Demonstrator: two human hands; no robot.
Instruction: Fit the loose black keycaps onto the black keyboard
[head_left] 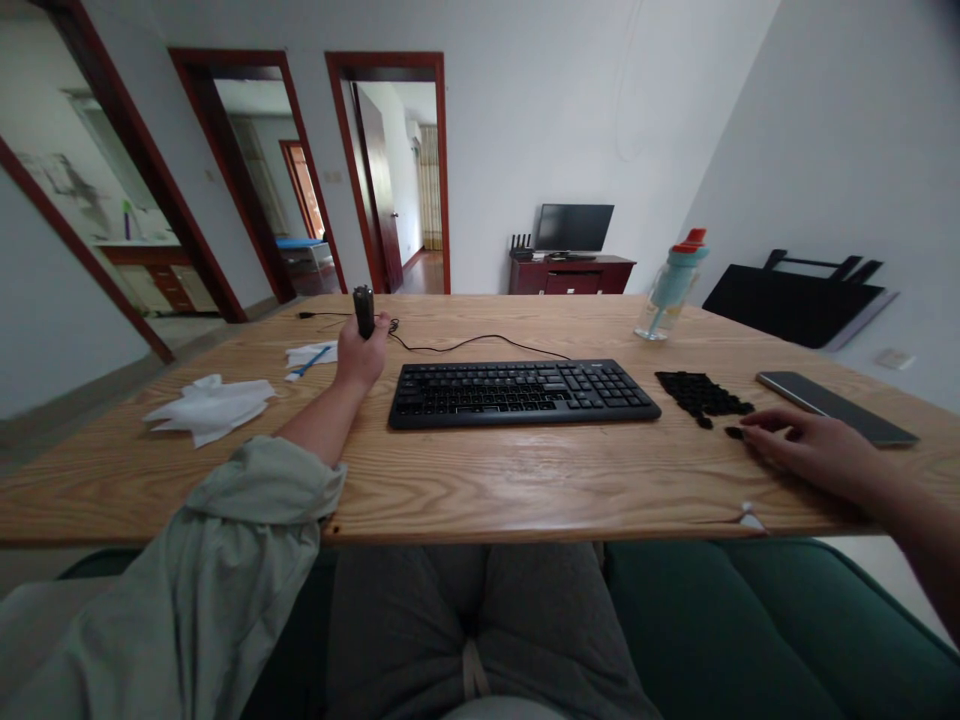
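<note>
My left hand point(362, 352) is wrapped around an upright black handheld tool point(364, 312) with a lighter top end; its exact kind I cannot make out. To the right of that hand lies a black keyboard point(525, 392), with many keys gone from its main part. Loose black keycaps point(697, 393) sit in a cluster beyond the keyboard's right end. Down at the table, the fingers of my right hand point(814, 447) pinch a single black keycap point(733, 433) just in front of that cluster.
On the wooden table point(480, 490), crumpled white tissues point(214, 405) and a blue-and-white brush-like stick point(309, 364) lie left. A cable point(480, 338) runs behind the keyboard. A water bottle point(670, 285) stands at the back right. A flat grey device point(836, 405) lies beyond my right hand.
</note>
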